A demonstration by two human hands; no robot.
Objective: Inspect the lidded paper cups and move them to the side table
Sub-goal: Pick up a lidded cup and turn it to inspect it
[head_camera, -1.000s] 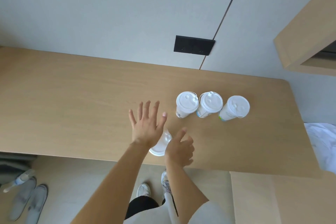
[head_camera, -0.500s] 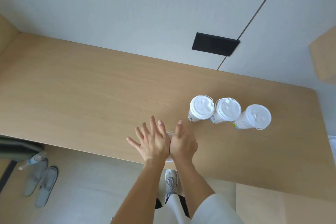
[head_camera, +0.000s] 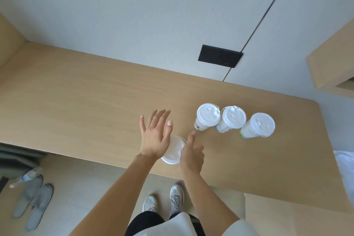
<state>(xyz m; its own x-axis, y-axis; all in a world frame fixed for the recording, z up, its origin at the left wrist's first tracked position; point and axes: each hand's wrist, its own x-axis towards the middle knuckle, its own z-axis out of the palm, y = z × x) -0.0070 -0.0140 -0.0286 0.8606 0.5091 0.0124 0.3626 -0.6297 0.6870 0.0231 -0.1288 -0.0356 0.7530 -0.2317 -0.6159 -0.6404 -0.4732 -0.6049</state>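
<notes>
Three white lidded paper cups stand in a row on the wooden desk (head_camera: 80,97): the left cup (head_camera: 207,119), the middle cup (head_camera: 232,121) and the right cup (head_camera: 258,127). A fourth lidded cup (head_camera: 173,149) sits near the desk's front edge, between my hands. My right hand (head_camera: 191,154) curls around its right side with the thumb pointing up. My left hand (head_camera: 156,135) is flat with its fingers spread, and it lies over the left part of the lid. The cup's body is hidden under the lid and my hands.
A black socket panel (head_camera: 220,56) is on the wall behind the desk. A wooden shelf (head_camera: 333,63) juts out at the right. A lower wooden surface (head_camera: 287,216) lies at bottom right, beside white cloth (head_camera: 344,165). Slippers (head_camera: 32,201) and a water bottle (head_camera: 24,176) lie on the floor.
Half a second ago both hands were pressed together over the fourth cup. Now my left hand has spread and tilted away, so the lid shows. The row of three cups has stayed put.
</notes>
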